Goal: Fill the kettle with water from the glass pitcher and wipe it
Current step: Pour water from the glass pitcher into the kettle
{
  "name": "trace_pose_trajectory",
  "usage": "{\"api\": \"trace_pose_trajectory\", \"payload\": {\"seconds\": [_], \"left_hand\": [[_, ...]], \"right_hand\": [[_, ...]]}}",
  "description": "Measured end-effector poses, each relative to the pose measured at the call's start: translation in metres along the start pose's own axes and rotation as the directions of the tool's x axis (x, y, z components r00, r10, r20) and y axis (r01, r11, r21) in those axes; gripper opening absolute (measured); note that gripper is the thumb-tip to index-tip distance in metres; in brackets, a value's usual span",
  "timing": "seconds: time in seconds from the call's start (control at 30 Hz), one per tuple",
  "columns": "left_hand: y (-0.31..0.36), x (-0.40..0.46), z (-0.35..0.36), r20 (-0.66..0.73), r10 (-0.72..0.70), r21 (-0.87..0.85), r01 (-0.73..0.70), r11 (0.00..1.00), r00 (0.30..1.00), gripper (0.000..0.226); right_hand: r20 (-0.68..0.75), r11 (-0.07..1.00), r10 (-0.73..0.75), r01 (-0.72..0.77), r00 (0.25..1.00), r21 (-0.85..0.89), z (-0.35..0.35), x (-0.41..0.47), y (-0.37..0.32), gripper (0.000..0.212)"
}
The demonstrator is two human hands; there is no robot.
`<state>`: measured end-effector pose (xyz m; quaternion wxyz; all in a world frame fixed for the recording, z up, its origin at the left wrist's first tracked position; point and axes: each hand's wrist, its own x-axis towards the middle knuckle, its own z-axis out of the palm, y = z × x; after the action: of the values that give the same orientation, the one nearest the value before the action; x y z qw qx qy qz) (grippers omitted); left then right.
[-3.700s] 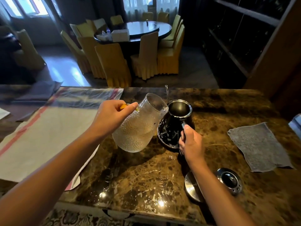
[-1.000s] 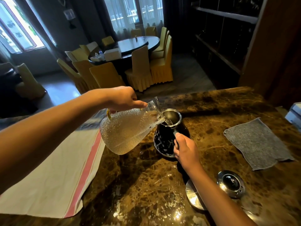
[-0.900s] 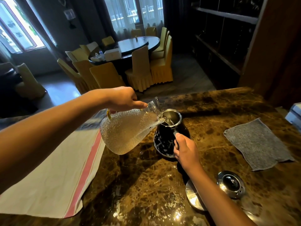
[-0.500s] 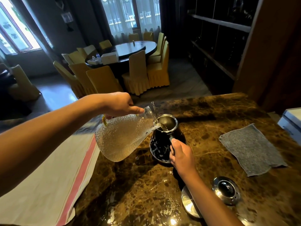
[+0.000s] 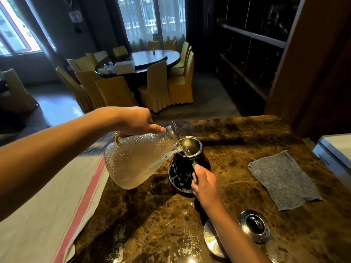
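Right, my left hand [image 5: 135, 120] grips the tipped glass pitcher [image 5: 138, 160] by its handle, water streaming into the open kettle [image 5: 185, 168] that my right hand [image 5: 206, 184] steadies on the counter by its handle, with the grey cloth [image 5: 283, 179] lying unused, wiping not yet begun.

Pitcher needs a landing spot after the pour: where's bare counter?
Bare marble lies in front of the kettle, between the striped cloth and the right hand. Another strip lies between kettle and grey rag. Crowded near right: lid, metal base.
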<state>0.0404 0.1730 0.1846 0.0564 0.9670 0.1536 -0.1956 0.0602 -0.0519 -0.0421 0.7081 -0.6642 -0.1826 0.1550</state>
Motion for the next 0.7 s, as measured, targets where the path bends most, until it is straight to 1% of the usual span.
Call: {"api": "trace_pose_trajectory", "payload": {"seconds": [0.13,0.47,0.7], "left_hand": [[0.0027,-0.0007,-0.0004,-0.015,-0.007,0.013,0.007,1.0,1.0,0.075],[0.004,0.0004,-0.0041,0.017,-0.028,0.055,0.027,0.998,0.999,0.075],[0.0079,0.0037,-0.0073,0.029,-0.05,0.072,0.048,0.996,0.998,0.079]], "right_hand": [[0.001,1.0,0.004,-0.004,1.0,0.007,0.0,0.0002,0.0011,0.049],[0.018,1.0,-0.001,0.0,1.0,0.03,0.0004,-0.0014,-0.0024,0.054],[0.004,1.0,-0.002,0.002,1.0,0.004,-0.0007,-0.0004,0.0001,0.051]]}}
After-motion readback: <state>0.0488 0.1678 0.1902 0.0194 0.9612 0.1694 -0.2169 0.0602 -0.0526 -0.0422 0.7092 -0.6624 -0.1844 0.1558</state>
